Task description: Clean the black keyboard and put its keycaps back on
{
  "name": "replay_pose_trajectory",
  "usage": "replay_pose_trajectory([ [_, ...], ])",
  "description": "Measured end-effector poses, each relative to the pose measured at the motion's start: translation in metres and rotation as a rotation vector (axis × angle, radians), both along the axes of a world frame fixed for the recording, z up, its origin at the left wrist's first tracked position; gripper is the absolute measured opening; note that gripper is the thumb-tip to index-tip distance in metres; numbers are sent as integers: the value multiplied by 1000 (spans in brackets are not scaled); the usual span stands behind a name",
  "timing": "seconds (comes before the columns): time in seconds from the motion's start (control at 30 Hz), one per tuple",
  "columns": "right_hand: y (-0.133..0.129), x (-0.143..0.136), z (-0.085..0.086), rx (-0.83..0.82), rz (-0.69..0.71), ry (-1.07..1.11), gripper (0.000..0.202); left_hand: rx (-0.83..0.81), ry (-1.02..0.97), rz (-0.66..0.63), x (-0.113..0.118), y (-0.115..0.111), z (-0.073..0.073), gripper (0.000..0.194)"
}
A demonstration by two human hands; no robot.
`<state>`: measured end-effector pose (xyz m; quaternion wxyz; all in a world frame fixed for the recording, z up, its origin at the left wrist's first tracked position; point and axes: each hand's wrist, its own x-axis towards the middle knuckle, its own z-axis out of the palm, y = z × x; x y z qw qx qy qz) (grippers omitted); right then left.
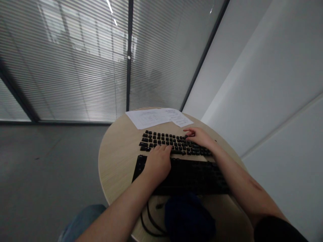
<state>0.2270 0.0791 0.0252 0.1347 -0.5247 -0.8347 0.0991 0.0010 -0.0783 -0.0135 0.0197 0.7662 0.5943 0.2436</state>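
Fingers of the left hand bent over the loose keycaps, any grip impossible to tell; that hand hid part of the black keyboard. A dark blue bundle was cut off below. The right hand, fingers partly open, reached the keycaps, its hold unclear.
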Motion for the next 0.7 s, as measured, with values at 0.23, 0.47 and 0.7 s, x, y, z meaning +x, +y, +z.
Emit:
replay_pose_trajectory([
  [0.23, -92, 4, -16, -216, 208, 259, 58, -72, 19, 28, 0, 0, 1, 44],
  [0.47, -97, -5, -25, -187, 242, 185, 62, -83, 5, 59, -3, 4, -1, 45],
  [0.7, -105, -9, -25, -89, 260, 74, 64, -92, 3, 43, -3, 5, -3, 44],
])
